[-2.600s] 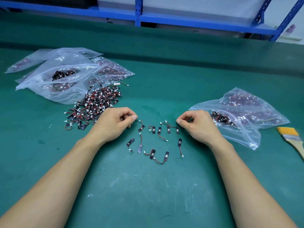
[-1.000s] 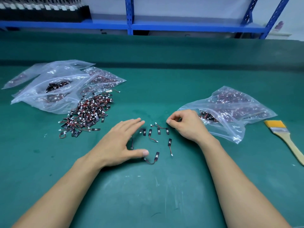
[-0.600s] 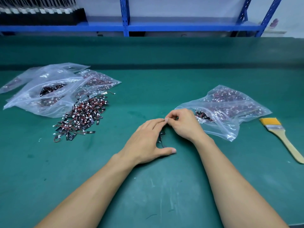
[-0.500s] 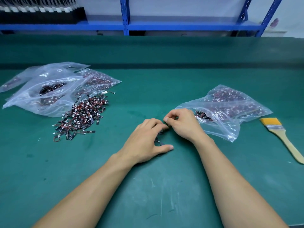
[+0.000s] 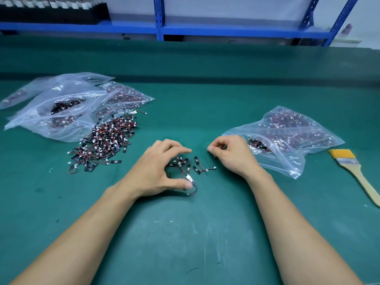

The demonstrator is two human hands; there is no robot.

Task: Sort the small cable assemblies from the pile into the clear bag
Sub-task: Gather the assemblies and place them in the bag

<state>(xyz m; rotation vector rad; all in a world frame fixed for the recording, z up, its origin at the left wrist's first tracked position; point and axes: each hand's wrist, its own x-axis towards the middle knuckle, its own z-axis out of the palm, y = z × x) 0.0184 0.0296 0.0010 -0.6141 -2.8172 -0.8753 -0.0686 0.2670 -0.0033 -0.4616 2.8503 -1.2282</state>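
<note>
A big pile of small black-and-red cable assemblies (image 5: 102, 142) lies at the left on the green mat. A small gathered bunch of assemblies (image 5: 186, 164) sits in the middle. My left hand (image 5: 156, 171) arches over this bunch, thumb and fingers spread around it and resting on the mat. My right hand (image 5: 234, 155) rests just right of the bunch with its fingers curled in, at the mouth of the clear bag (image 5: 287, 159), which holds many assemblies. One assembly (image 5: 203, 169) lies loose between my hands. I see nothing pinched in the right fingers.
Several more clear bags (image 5: 61, 108) with assemblies lie behind the pile at the left. A paint brush (image 5: 353, 171) with yellow bristles lies at the right edge. A blue shelf frame (image 5: 160, 27) stands beyond the green mat (image 5: 195, 233).
My left hand swept the spread-out assemblies rightward into one small bunch against my right hand. The hands have since drawn slightly apart, and the bunch shows between them.
</note>
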